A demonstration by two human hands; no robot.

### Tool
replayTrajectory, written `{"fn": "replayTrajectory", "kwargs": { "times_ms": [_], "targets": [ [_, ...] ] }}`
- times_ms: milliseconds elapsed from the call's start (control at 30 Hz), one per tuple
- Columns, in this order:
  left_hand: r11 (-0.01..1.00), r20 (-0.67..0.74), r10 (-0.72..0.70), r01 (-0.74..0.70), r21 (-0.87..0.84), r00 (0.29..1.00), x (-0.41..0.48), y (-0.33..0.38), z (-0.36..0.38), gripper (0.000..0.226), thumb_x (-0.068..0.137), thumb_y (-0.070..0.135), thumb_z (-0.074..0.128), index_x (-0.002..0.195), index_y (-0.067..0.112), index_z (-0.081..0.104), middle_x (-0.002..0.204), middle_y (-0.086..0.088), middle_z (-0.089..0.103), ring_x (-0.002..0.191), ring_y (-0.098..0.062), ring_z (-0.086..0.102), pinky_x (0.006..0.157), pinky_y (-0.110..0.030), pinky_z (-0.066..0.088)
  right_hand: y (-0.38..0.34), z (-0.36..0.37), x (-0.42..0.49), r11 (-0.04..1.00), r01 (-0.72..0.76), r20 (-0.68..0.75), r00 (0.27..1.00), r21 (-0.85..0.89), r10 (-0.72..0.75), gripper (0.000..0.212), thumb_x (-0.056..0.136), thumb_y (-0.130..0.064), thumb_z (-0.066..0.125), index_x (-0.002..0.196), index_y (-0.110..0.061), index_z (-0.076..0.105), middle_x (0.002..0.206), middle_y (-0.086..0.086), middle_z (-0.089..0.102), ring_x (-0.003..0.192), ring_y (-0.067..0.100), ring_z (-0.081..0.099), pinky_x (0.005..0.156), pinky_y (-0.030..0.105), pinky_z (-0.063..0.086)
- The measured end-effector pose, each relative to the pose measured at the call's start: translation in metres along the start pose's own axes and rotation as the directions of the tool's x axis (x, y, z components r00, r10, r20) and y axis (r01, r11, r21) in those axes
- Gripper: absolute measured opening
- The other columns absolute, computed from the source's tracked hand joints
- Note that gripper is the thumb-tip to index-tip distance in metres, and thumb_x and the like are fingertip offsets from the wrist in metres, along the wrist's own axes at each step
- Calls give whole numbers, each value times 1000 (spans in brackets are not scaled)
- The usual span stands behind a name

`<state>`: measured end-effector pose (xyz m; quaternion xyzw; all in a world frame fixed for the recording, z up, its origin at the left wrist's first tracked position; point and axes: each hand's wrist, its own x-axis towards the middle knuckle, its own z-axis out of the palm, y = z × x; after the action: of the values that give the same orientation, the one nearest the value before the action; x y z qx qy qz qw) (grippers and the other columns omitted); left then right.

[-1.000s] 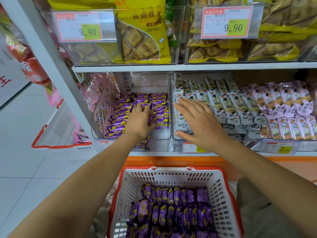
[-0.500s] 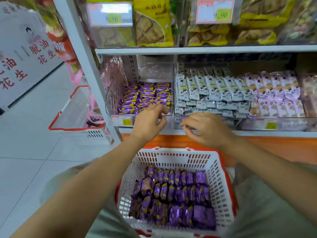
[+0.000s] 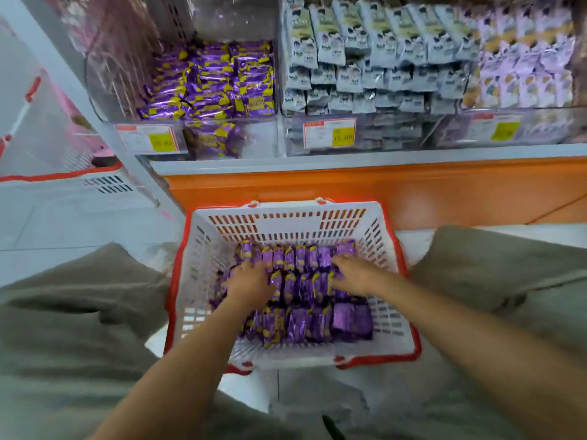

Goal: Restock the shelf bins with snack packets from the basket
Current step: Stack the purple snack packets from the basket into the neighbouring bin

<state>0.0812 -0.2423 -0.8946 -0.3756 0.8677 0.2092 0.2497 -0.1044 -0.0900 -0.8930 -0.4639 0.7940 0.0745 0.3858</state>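
so both hands are down in the basket right now, which sits on the floor wedged between the person's left knee and right knee, not much slack on either side. Its far wall is just short of the orange panel under the shelf edge

the purple snack packets stand in rows across the middle and right of the basket. There's a bare strip of basket bottom along the left wall and the near wall

left hand has its fingers dipped in among the packets, right hand lies across the top of a row with fingers pointing left. It's all blurry, so I honestly can't tell if either one is actually gripping a packet

up top, the clear shelf bin has a stack of purple-and-yellow packets in its lower part, with open room above the stack, and a price tag on its front lip. The grey-white packets next door are packed much higher. A second basket sits off to the left, well apart
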Motion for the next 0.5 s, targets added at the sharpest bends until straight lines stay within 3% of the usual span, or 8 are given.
{"fn": "replayTrajectory", "kwargs": {
  "times_ms": [100, 233, 400, 500],
  "targets": [
    [990, -22, -125, 124, -60, 992, 6, -15, 27, 63, 91, 37, 56, 144, 15, 31, 148, -25, 22, 135, -44, 28, 108, -50, 33, -2, 25, 15, 996, -48, 37, 998, 70, 45, 71, 97, -42, 52, 150, -5, 23, 150, 23, 30, 133, 35, 41, 104, 36, 39],
    [977, -41, -160, 152, -147, 986, 19, -26, 42, 73, 90, 33, 59, 151, 20, 22, 147, -25, 23, 133, -45, 30, 107, -51, 32, -17, 41, 35, 986, 6, -7, 1000, 168, -5, 65, 97, -36, 53, 151, -13, 25, 152, 18, 29, 136, 34, 37, 106, 39, 38],
    [985, -92, -94, 80, -151, 991, 33, -47, 52, 64, 86, 29, 58, 147, 28, 36, 140, -22, 33, 123, -42, 41, 100, -50, 41, -56, 40, 64, 958, 156, 71, 981, 242, -178, 67, 99, -31, 52, 154, -31, 14, 159, 14, 11, 137, 35, 36, 105, 41, 39],
    [985, -139, -69, 46, -166, 988, 29, -58, 55, 61, 87, 23, 57, 145, 31, 40, 144, -19, 30, 122, -40, 44, 93, -48, 48, -78, 43, 84, 951, 162, 158, 965, 263, -208, 66, 100, -32, 51, 154, -38, 12, 161, 12, -7, 144, 36, 24, 111, 43, 35]
  ]
}}
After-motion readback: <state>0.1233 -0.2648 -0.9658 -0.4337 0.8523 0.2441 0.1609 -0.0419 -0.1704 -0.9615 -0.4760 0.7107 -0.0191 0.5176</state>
